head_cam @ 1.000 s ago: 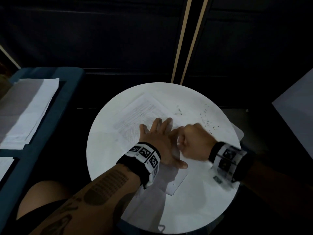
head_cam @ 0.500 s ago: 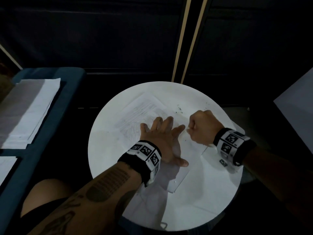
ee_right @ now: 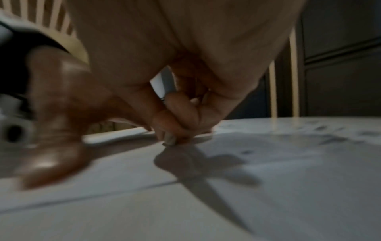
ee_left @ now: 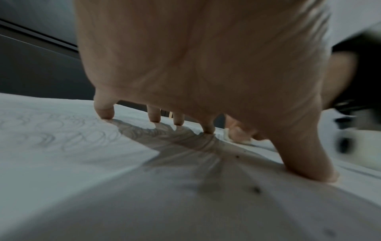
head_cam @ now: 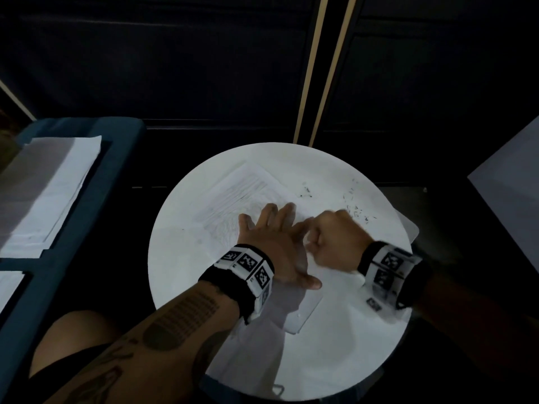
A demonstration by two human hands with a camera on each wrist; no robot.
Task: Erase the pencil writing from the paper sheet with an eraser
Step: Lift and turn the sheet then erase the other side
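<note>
- The left hand (head_cam: 271,243) lies flat on the paper (head_cam: 248,196), fingers (ee_left: 104,109) straight and spread, thumb out toward the near edge, pinning the sheet to the round white counter (head_cam: 335,360).
- The right hand (head_cam: 335,240) sits just beside it, curled tight into a fist, knuckles nearly touching the left index finger.
- From the right wrist view its fingers (ee_right: 181,104) pinch a small white and grey block, the eraser (ee_right: 164,83) by my reading, with the low end pressed to the sheet; most of it is hidden in the grip.
- Faint pencil lines and loops remain on the far and left parts of the paper, ahead of the left fingertips.
- Dark crumbs (head_cam: 355,208) lie scattered on the counter beyond the right hand, so I judge the rubbing is well under way, not near done.
- Step in hand: scrubbing the patch right beside the left hand.
- Next move, as I see it: short firm strokes away from the pinning hand so the sheet does not buckle, then shift the left hand off the marked area to reach the writing under and beyond it.
- A stack of other sheets (head_cam: 49,188) rests on the blue seat to the left.
</note>
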